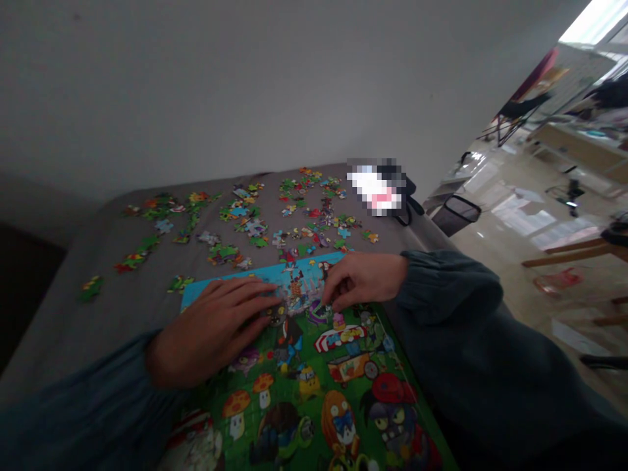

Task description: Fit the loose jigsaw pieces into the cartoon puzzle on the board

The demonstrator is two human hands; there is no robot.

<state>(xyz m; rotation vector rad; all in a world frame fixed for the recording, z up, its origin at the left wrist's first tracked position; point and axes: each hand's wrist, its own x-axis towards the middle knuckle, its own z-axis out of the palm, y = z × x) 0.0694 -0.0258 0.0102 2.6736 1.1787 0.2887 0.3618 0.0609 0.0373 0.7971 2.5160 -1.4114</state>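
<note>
A colourful jigsaw puzzle (314,386) with cartoon characters on green lies in front of me, with a light blue band along its far edge. My left hand (216,324) rests flat on its left upper part, fingers stretched out and holding nothing. Over the upper right part, my right hand (360,278) is bent down with thumb and fingers pinched together against the picture. Whatever is between those fingertips is hidden. Just under them shows a purple toothed plant (321,313) printed on the puzzle.
Loose puzzle pieces (252,226) lie in clusters beyond the puzzle on a grey cloth (122,255). A blurred-out item (377,190) sits at the back right of the cloth, near the pale wall (245,85). To the right are a dark bin (456,212) and the shiny floor (510,226).
</note>
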